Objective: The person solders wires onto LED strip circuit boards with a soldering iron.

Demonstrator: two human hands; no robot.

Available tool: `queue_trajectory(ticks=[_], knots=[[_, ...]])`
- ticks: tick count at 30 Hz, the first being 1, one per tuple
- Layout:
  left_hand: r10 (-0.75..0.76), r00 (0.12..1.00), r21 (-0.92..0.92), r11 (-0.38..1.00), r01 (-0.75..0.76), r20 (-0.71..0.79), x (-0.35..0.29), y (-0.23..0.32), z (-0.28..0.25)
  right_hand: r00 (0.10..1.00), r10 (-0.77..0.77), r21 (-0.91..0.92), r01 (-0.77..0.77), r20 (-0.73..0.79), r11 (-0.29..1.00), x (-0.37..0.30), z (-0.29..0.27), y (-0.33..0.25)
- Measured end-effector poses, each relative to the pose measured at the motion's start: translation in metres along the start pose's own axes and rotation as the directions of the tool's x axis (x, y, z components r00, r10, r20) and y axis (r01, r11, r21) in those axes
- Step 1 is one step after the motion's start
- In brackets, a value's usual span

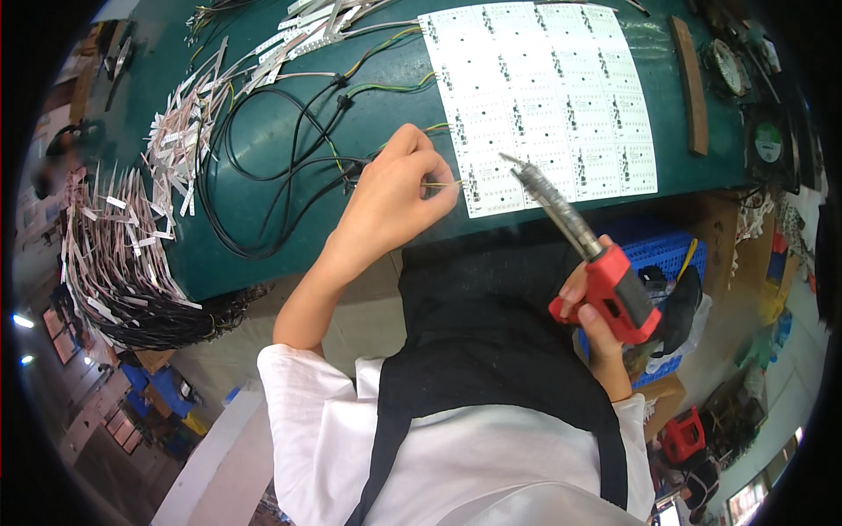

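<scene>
A red pistol-grip soldering gun (621, 289) is held in my right hand (596, 329), in front of the table's near edge. Its metal tip points up and left over the lower part of a white circuit board panel (544, 110). The panel is a grid of small boards with dark components. My left hand (390, 195) is closed in a pinch on a thin wire (441, 184) at the panel's near left corner. More coloured wires (386, 86) run from the panel's left edge to black cables (263, 180). The fingertips partly hide the pinched wire's end.
The green table (215, 263) carries a pile of white strips with wires (189, 131) at the left. A wooden bar (689, 86) lies right of the panel. A solder spool (769, 145) stands at the far right. Below the edge is a blue basket (645, 254).
</scene>
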State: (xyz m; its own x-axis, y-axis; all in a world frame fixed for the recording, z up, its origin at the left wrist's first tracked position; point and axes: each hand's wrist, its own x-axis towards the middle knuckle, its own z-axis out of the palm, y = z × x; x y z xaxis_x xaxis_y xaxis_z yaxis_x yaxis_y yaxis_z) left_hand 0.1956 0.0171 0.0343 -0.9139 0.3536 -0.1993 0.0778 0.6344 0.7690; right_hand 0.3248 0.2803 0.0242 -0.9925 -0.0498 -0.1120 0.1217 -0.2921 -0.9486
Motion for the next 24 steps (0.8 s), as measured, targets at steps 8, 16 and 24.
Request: queue_trajectory(ticks=[8, 16, 24], knots=[[0.064, 0.998, 0.024, 0.998, -0.065, 0.029, -0.009, -0.002, 0.004, 0.971, -0.224, 0.204, 0.237, -0.085, 0.95, 0.075, -0.017, -0.01], [0.082, 0.947, 0.099, 0.988, -0.119, 0.311, -0.025, 0.006, -0.01, 0.979, -0.165, 0.503, 0.205, -0.123, 0.84, 0.112, -0.024, 0.015], [0.451, 0.878, 0.568, 0.77, -0.291, -0.161, 0.061, -0.033, -0.073, 0.984, -0.081, 0.453, 0.145, -0.157, 0.88, 0.092, -0.017, 0.012]])
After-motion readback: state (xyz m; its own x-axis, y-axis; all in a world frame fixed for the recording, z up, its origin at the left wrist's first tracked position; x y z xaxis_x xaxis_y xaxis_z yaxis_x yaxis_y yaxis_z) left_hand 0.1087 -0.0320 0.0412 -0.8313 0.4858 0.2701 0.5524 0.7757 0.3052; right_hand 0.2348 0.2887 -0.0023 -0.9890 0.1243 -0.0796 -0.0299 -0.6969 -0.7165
